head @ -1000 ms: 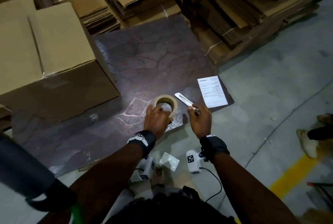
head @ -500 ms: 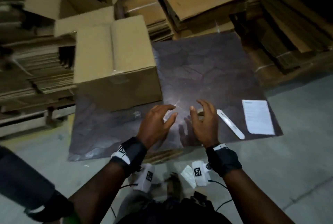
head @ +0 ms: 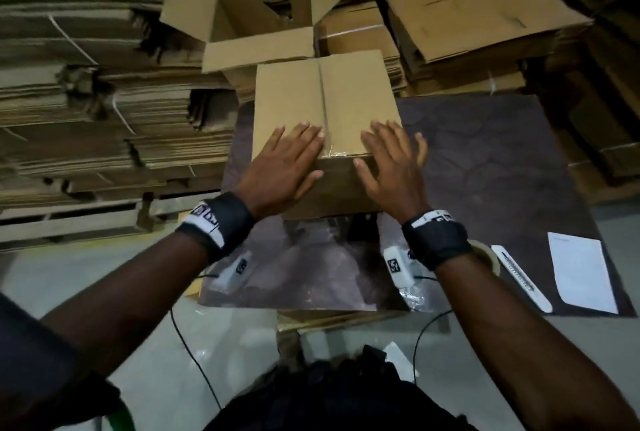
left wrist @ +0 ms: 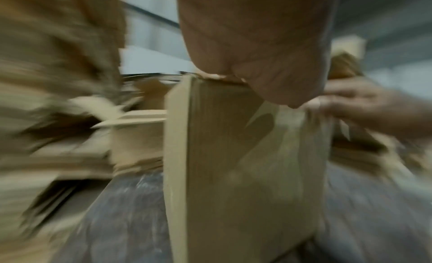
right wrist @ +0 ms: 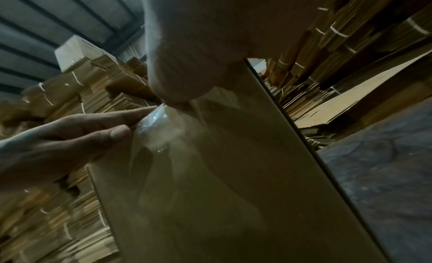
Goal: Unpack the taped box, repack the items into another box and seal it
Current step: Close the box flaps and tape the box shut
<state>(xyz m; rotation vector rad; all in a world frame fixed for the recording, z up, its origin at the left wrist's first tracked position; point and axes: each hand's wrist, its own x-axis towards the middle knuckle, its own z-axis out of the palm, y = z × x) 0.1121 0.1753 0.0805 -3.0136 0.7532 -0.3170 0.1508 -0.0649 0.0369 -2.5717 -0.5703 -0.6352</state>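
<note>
On the dark mat (head: 485, 160): a closed brown cardboard box (head: 325, 98) is set.
Left hand (head: 280, 167): laid flat, fingers spread, on the box's near edge.
Right hand (head: 391, 167): likewise flat, nothing grasped.

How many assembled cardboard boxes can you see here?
2: a closed box on the dark board under both hands, and an open box just behind it. The stacks around hold flattened cardboard; more could be hidden.

A closed brown cardboard box (head: 325, 108) with clear tape on its seam stands on a dark mottled board (head: 485, 167); the left hand (head: 280, 167) and right hand (head: 391, 167) lie flat with spread fingers over its near top edge, and an open-flapped cardboard box (head: 263, 15) sits behind
</note>
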